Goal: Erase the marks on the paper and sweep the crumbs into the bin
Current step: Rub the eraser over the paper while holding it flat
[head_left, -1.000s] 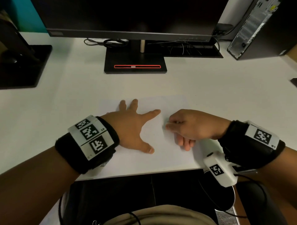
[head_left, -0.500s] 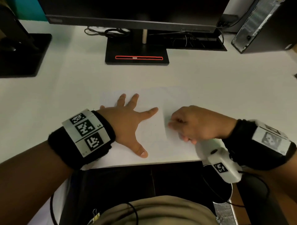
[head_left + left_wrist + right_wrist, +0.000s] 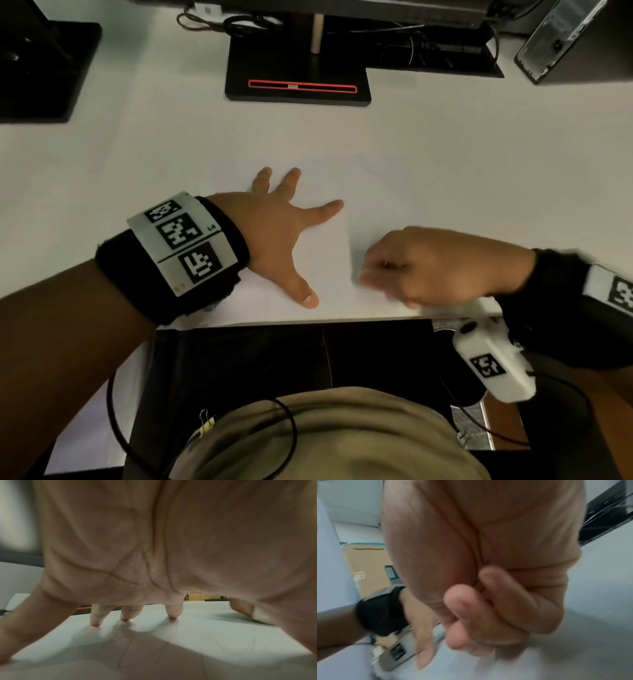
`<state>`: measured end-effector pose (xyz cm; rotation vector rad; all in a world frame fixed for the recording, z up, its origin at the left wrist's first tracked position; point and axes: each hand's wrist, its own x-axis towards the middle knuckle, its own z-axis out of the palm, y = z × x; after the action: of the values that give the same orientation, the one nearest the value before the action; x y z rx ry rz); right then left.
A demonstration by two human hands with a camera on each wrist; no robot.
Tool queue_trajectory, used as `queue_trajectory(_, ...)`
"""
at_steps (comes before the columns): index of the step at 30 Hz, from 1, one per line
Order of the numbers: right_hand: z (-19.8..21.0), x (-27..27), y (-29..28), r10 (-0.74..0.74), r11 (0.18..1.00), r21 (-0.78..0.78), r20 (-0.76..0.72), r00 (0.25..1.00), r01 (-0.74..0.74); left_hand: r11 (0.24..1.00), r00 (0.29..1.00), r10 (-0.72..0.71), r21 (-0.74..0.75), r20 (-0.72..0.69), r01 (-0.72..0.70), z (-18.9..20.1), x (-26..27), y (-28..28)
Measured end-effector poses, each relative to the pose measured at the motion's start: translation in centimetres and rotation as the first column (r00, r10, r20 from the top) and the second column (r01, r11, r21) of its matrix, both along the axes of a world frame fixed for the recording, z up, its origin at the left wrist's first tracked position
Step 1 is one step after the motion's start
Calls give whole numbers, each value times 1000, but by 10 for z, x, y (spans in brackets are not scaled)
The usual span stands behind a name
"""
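Note:
A white paper point(image 3: 380, 192) lies on the white desk point(image 3: 137, 154) near its front edge. My left hand point(image 3: 318, 251) rests flat on the sheet with fingers spread, and its fingertips point(image 3: 172, 613) press down on it. Faint pencil marks point(image 3: 123, 649) show under that palm. To its right, my right hand point(image 3: 373, 274) is curled and blurred, low over the sheet. It pinches a small white eraser point(image 3: 261, 615); in the right wrist view the curled fingers point(image 3: 488, 615) hide it. No crumbs can be made out.
A monitor stand point(image 3: 298, 82) with cables stands at the back centre, another black base point(image 3: 44, 68) at back left, and a computer case point(image 3: 575, 37) at back right. A dark round bin point(image 3: 442, 363) sits below the desk's front edge, under my right wrist.
My right hand has slid a little toward the near edge of the paper and is now blurred with motion. My left hand stays flat in the same spot.

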<state>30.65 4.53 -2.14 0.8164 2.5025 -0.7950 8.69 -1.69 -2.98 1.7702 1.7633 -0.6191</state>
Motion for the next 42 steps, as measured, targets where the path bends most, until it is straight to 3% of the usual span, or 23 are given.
queue_trajectory(3, 1, 3, 9, -61, 994, 89, -51, 997, 66, 1000, 1000, -1, -2, -6, 1, 2, 1, -1)
queue_trajectory(7, -3, 2, -14, 51, 999, 19, -32, 998, -50, 1000, 1000, 3, -11, -13, -3, 3, 1, 0)
queue_trajectory(11, -4, 5, 2, -95, 992, 72, -85, 992, 101, 1000, 1000, -4, -7, -16, 4, 3, 1, 0)
queue_trajectory(15, -7, 0, -18, 25, 999, 35, -90, 996, -22, 1000, 1000, -3, -16, -23, 3, 4, 2, 0)
queue_trajectory(19, -4, -1, -5, -97, 993, 55, -91, 991, 102, 1000, 1000, -3, -12, -17, 3, 3, 1, 0)
queue_trajectory(24, -8, -5, -25, 43, 999, 31, -86, 995, -40, 1000, 1000, -1, -9, -15, 1, 3, 2, 1)
queue_trajectory(28, -6, -5, -5, -109, 989, 89, -116, 987, 120, 1000, 1000, 2, -8, -17, -3, 3, 2, 1)
queue_trajectory(32, -9, -10, -27, 65, 997, 47, -105, 992, -60, 1000, 1000, 3, -8, -13, -3, 1, 2, 1)
queue_trajectory(37, -5, -10, -4, -80, 989, 116, -106, 991, 92, 1000, 1000, 8, -12, -10, -8, 3, 3, 1)
queue_trajectory(42, -7, -11, -24, 55, 998, 39, -90, 994, -52, 1000, 1000, 5, -5, -15, -5, 2, 3, 1)
